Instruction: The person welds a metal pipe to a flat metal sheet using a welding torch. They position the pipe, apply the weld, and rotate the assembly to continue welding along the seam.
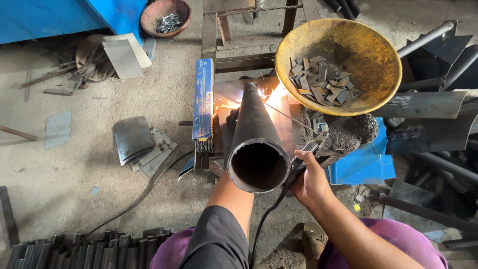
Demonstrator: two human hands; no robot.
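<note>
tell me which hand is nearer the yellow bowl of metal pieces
Right. The right hand holds the electrode holder just below the yellow bowl; the left hand is hidden behind the pipe, farther left.

steel pipe [255, 134]: dark, round, hollow, open end toward camera, far end sparking | electrode holder [304, 155]: just right of pipe mouth, black cable trailing down | welding rod [289, 117]: thin, slanting up-left to glowing arc
</note>
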